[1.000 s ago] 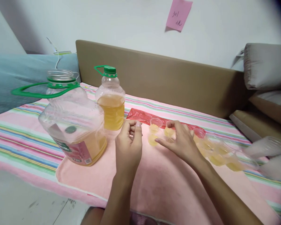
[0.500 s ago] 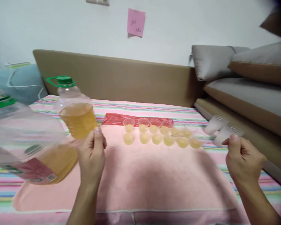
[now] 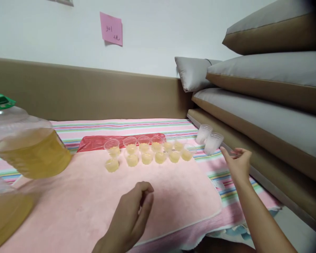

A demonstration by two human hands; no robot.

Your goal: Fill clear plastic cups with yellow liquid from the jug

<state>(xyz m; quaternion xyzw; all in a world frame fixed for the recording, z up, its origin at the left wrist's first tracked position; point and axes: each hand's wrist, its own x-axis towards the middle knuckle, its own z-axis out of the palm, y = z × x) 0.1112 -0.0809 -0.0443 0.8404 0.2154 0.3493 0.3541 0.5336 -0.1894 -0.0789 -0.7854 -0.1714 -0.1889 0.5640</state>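
Note:
My right hand [image 3: 237, 163] reaches to the right side of the pink towel [image 3: 173, 196], its fingertips pinched on the end of a tilted stack of clear empty cups [image 3: 213, 142]. A second clear stack [image 3: 203, 133] sits just beside it. My left hand [image 3: 133, 212] hovers low over the towel with its fingers curled in and nothing in them. Two rows of several small cups of yellow liquid [image 3: 147, 154] stand in the middle, the back row on a red plastic sheet [image 3: 92, 142].
A bottle of yellow liquid with a green cap [image 3: 28, 147] stands at the left, and part of a bigger jug [image 3: 5, 211] shows at the bottom left. Brown-and-grey cushions [image 3: 265, 105] are piled at the right. A pink note [image 3: 111, 28] hangs on the wall.
The view has swung right. My right hand moved from the filled cups out to the clear cup stacks. My left hand dropped low and away from the bottles.

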